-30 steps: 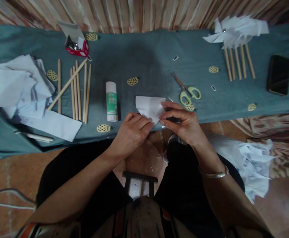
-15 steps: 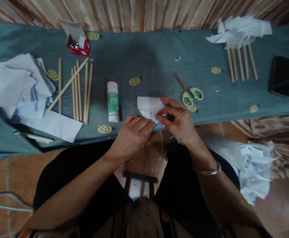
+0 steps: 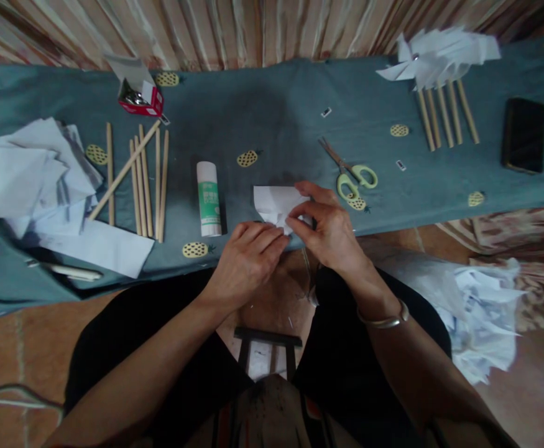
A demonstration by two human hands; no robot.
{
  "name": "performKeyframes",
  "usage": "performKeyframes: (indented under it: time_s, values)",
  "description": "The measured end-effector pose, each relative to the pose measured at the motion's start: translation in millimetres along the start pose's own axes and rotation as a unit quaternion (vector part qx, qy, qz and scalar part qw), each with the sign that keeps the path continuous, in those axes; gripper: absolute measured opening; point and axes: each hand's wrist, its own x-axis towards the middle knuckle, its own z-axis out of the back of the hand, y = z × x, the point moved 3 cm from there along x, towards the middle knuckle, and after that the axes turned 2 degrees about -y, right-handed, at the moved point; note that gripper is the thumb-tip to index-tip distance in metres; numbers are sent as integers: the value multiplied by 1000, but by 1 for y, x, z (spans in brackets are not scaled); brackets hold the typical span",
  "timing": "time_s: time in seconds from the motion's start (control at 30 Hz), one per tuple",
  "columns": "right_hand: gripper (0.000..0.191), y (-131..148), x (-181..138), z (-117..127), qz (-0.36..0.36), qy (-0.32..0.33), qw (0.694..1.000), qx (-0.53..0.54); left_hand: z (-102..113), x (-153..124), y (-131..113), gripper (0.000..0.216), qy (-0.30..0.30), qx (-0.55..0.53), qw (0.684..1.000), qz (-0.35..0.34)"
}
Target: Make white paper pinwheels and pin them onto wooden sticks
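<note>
A small sheet of white paper, partly folded, lies at the table's front edge between my hands. My left hand presses its fingertips on the paper's near side, fingers held together. With thumb and fingers bent, my right hand pinches the paper's right part; the fold under the fingers is partly hidden. Left of the paper a white and green glue stick stands capped. Scissors with light green handles rest just beyond my right hand.
Several wooden sticks lie to the left, beside a pile of white paper sheets and a pen. Behind them is an open red box of metal pieces. Paper pinwheels on sticks and a phone lie at the right.
The view has shifted slightly. Both hands keep their places on the paper, with only slight finger movement. Nothing has been picked up or let go.
</note>
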Motion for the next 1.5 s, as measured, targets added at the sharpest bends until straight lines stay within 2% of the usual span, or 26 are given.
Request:
performKeyframes:
  time_s: [0.77, 1.07, 1.5]
  values:
    - [6, -1, -1, -1, 1, -2, 1000, -25, -3, 0, 1, 16, 1, 1, 1000, 7]
    - [7, -1, 0, -3, -4, -8, 1000, -3, -5, 0, 1, 18, 9, -4, 1000, 21]
    - [9, -1, 1, -4, -10, -9, 1000, -17, -4, 1, 0, 16, -5, -18, 1000, 26]
